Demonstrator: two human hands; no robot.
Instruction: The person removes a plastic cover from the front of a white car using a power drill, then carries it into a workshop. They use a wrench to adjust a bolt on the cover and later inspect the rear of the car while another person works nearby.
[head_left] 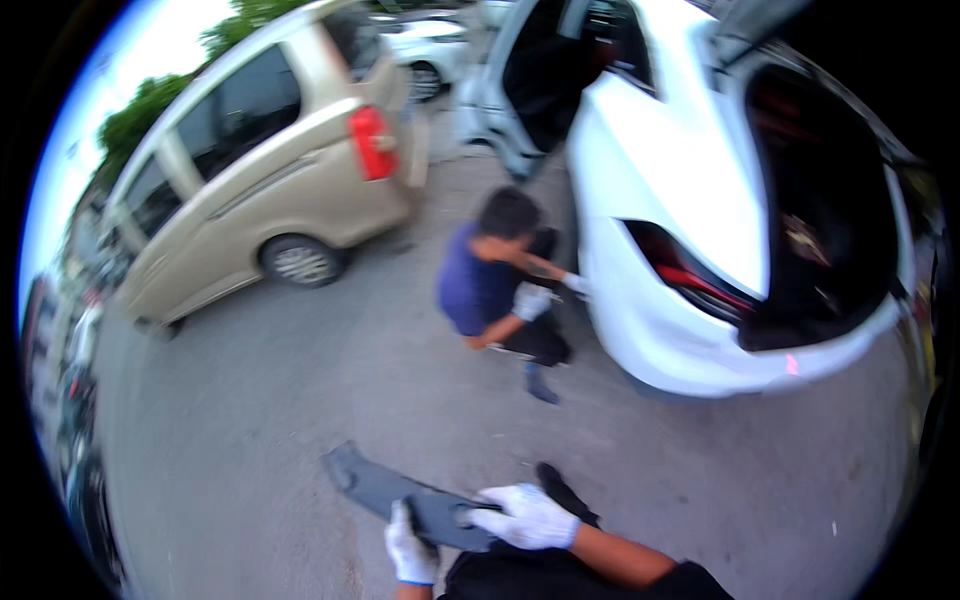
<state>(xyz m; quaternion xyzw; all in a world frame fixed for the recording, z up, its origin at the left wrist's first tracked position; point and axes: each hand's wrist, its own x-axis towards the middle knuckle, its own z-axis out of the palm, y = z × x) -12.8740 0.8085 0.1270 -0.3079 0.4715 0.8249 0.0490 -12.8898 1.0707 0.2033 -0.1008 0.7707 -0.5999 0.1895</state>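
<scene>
A long dark grey panel (385, 483), which looks like a piece of car trim, slants across in front of my body, its far end pointing up and to the left. My left hand (410, 550), in a white work glove, grips its lower edge near the middle. From the right, my right hand (530, 517), gloved in white too, is closed on the panel's near end, with the fingers over its top face. A darker round spot shows beside those fingertips. The part of the panel under my hands is hidden.
A co-worker (490, 270) in a blue shirt and white gloves crouches beside a white car (690, 180), whose side door (515, 100) and tailgate stand open. One tail-light opening (690, 275) is bare. A beige van (330, 190) stands at the left. My shoe (562, 488) is on grey pavement.
</scene>
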